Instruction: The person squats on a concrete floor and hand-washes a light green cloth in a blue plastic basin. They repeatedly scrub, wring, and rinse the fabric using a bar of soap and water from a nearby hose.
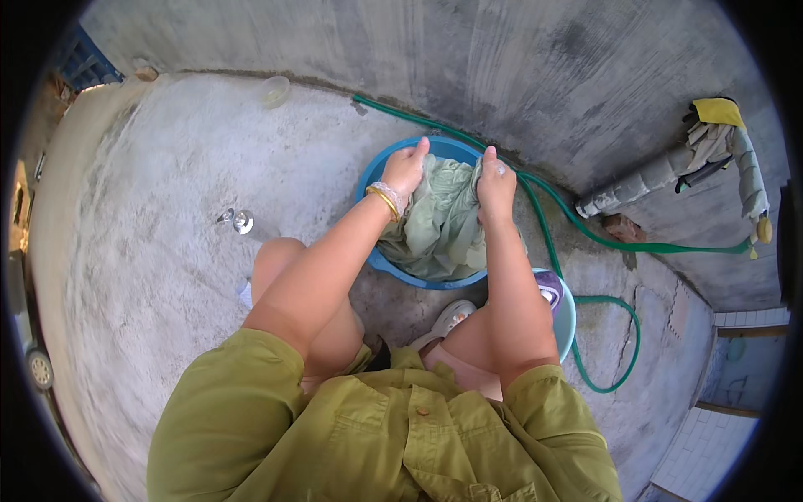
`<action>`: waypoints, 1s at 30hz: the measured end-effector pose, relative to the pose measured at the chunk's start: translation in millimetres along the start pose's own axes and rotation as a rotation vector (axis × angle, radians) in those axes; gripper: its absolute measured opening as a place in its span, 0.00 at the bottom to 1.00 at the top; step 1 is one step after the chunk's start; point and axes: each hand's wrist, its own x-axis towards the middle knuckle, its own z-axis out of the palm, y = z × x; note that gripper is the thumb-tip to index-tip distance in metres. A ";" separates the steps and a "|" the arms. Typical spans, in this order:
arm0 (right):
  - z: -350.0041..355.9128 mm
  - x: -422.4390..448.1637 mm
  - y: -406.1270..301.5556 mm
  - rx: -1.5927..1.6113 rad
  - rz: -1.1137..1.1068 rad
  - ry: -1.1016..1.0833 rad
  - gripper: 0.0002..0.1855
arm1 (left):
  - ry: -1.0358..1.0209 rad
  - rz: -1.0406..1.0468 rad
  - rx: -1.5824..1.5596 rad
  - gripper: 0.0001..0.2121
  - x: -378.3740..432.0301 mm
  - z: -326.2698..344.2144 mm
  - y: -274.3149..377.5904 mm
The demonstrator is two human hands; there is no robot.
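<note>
A bunched, wet-looking pale green cloth [444,207] is stretched between my two hands over a blue plastic basin [374,166]. My left hand [406,169] grips its left side, thumb pointing away from me. On the right side, my right hand [497,185] holds the gathered fabric in the same way. The lower folds spread inside the basin. Most of my fingers are hidden behind the cloth. A light blue tub [568,320] stands by my right leg, with a purple and white item [549,290] at its rim, partly behind my forearm.
A green hose [546,213] runs along the grey wall [439,44] and loops on the concrete floor at right. A wrapped pipe with a tap [763,229] carries gloves [715,135]. A pump bottle [243,221] stands left. A clear bowl [276,91] and a brick [624,228] lie near the wall.
</note>
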 end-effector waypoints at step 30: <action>-95.2 14.3 -17.9 -0.353 -0.242 -0.462 0.33 | 0.270 0.259 -0.003 0.12 -22.6 -65.5 52.5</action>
